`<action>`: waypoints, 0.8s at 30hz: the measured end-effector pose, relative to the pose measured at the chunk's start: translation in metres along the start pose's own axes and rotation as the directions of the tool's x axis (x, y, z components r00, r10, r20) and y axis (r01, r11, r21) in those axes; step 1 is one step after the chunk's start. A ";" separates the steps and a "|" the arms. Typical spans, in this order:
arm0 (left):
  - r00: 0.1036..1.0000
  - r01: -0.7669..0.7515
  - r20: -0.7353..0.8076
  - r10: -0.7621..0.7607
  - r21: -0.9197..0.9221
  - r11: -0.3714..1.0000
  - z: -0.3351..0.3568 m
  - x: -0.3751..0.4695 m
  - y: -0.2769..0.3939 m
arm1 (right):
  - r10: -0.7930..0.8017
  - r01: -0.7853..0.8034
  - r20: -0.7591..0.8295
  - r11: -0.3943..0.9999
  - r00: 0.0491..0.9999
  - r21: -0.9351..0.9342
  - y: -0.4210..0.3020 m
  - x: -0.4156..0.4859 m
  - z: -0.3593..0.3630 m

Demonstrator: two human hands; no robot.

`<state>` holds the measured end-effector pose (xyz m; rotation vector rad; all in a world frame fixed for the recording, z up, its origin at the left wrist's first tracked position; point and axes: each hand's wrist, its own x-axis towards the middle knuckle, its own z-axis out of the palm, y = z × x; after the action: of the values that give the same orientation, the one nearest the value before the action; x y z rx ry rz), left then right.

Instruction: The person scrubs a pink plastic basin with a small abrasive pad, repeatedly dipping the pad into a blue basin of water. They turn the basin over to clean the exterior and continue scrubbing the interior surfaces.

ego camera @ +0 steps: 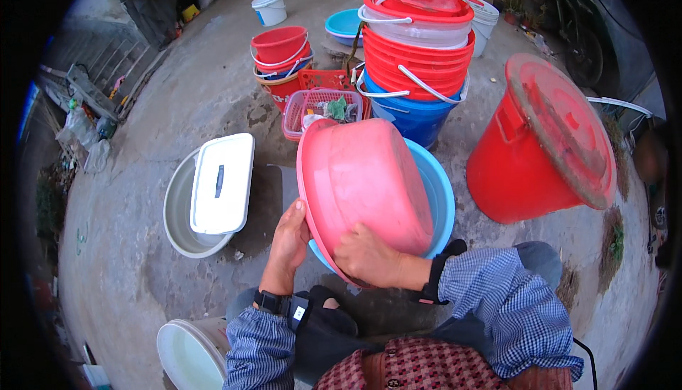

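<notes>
A pink plastic basin (pixel 367 177) is tipped on its side in front of me, its outer wall and base turned up and to the right. My left hand (pixel 292 230) grips its rim at the lower left, thumb on the outside. Against the lower outer wall lies my right hand (pixel 365 257), its fingers curled; whether it holds something is hidden. Beneath and behind the pink basin a light blue basin (pixel 443 198) shows on the ground. What is inside either basin cannot be seen well.
Left is a grey basin (pixel 178 219) with a white lid (pixel 222 182) across it. Ahead stand a pink basket (pixel 293 113), red buckets (pixel 279 43) and a tall bucket stack (pixel 418 65). A lidded red bin (pixel 511 161) stands right, a white bucket (pixel 192 352) lower left.
</notes>
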<state>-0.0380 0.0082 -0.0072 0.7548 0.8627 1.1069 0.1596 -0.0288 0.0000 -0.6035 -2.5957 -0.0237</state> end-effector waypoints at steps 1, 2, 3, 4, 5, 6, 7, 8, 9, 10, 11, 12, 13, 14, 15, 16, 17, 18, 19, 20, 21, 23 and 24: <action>0.999 0.032 -0.022 -0.031 0.015 0.999 0.000 -0.001 0.001 | 0.045 -0.046 -0.036 0.999 0.998 -0.016 0.002 0.009 0.000; 0.999 0.040 -0.016 -0.040 0.022 0.999 -0.001 -0.001 0.001 | 0.088 -0.090 -0.065 0.995 0.994 -0.034 0.006 0.018 0.000; 0.999 0.044 -0.009 -0.044 0.026 0.999 -0.001 -0.001 0.003 | 0.161 -0.162 -0.101 0.987 0.982 0.000 0.012 0.027 -0.001; 0.998 0.059 0.016 -0.059 0.051 0.997 -0.002 -0.001 0.004 | 0.234 -0.231 -0.126 0.972 0.964 0.033 0.018 0.036 -0.001; 0.996 0.072 0.042 -0.076 0.078 0.994 -0.003 -0.002 0.005 | 0.306 -0.299 -0.149 0.952 0.940 0.068 0.022 0.043 -0.001; 0.993 0.085 0.068 -0.092 0.105 0.991 -0.004 -0.003 0.007 | 0.358 -0.341 -0.191 0.933 0.914 0.118 0.024 0.047 -0.001; 0.995 0.075 0.058 -0.080 0.097 0.992 -0.004 -0.003 0.007 | 0.346 -0.331 -0.178 0.937 0.921 0.110 0.023 0.049 0.000; 0.996 0.063 0.050 -0.068 0.089 0.994 -0.003 -0.002 0.007 | 0.334 -0.321 -0.165 0.942 0.928 0.100 0.021 0.047 0.001; 0.998 0.053 0.041 -0.056 0.080 0.995 -0.003 -0.001 0.006 | 0.312 -0.301 -0.174 0.950 0.934 0.087 0.017 0.043 0.002; 0.998 0.054 0.034 -0.056 0.080 0.995 -0.002 -0.001 0.005 | 0.292 -0.283 -0.130 0.956 0.948 0.081 0.012 0.038 0.004; 0.998 0.051 0.028 -0.053 0.080 0.995 -0.003 0.000 0.005 | 0.258 -0.251 -0.111 0.965 0.960 0.071 0.007 0.030 0.005; 0.998 0.050 0.020 -0.052 0.079 0.996 -0.003 0.000 0.004 | 0.224 -0.219 -0.089 0.974 0.971 0.064 0.000 0.020 0.007; 0.998 0.058 0.020 -0.060 0.091 0.994 -0.004 0.000 0.004 | 0.161 -0.160 -0.026 0.987 0.987 0.035 -0.007 0.010 0.009; 0.997 0.067 0.021 -0.070 0.104 0.992 -0.004 0.001 0.005 | 0.099 -0.100 0.037 0.995 0.994 0.009 -0.013 -0.001 0.009; 0.997 0.076 0.023 -0.079 0.118 0.990 -0.004 0.001 0.005 | 0.045 -0.044 0.123 0.999 0.991 -0.011 -0.017 -0.011 0.009; 0.995 0.091 0.030 -0.095 0.129 0.988 -0.004 0.001 0.006 | 0.001 0.000 0.111 1.000 0.994 -0.013 -0.020 -0.018 0.010; 0.993 0.103 0.037 -0.109 0.139 0.985 -0.003 0.001 0.006 | -0.038 0.040 0.122 0.999 0.992 -0.015 -0.020 -0.024 0.009; 0.991 0.126 0.031 -0.132 0.159 0.979 -0.001 0.003 0.006 | -0.073 0.078 0.164 0.997 0.984 -0.021 -0.019 -0.026 0.008; 0.992 0.107 0.043 -0.115 0.145 0.984 0.001 0.004 0.006 | -0.041 0.039 0.157 0.999 0.987 0.012 -0.016 -0.025 0.005; 0.993 0.105 0.040 -0.112 0.139 0.985 0.004 0.004 0.006 | -0.003 -0.005 0.186 0.999 0.983 0.044 -0.012 -0.023 0.000; 0.994 0.084 0.057 -0.092 0.126 0.988 0.006 0.005 0.006 | 0.042 -0.060 0.233 0.995 0.972 0.074 -0.008 -0.018 -0.005; 0.986 0.138 0.078 -0.147 0.116 0.984 0.011 0.006 0.006 | 0.210 -0.218 0.080 0.971 0.974 0.103 0.002 -0.003 -0.021; 0.981 0.161 0.090 -0.171 0.110 0.981 0.012 0.007 0.007 | 0.295 -0.294 0.016 0.947 0.955 0.126 0.007 0.005 -0.030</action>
<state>-0.0291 0.0157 0.0034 0.8008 0.8863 0.8752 0.1716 -0.0240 0.0280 -0.9350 -2.4538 0.2356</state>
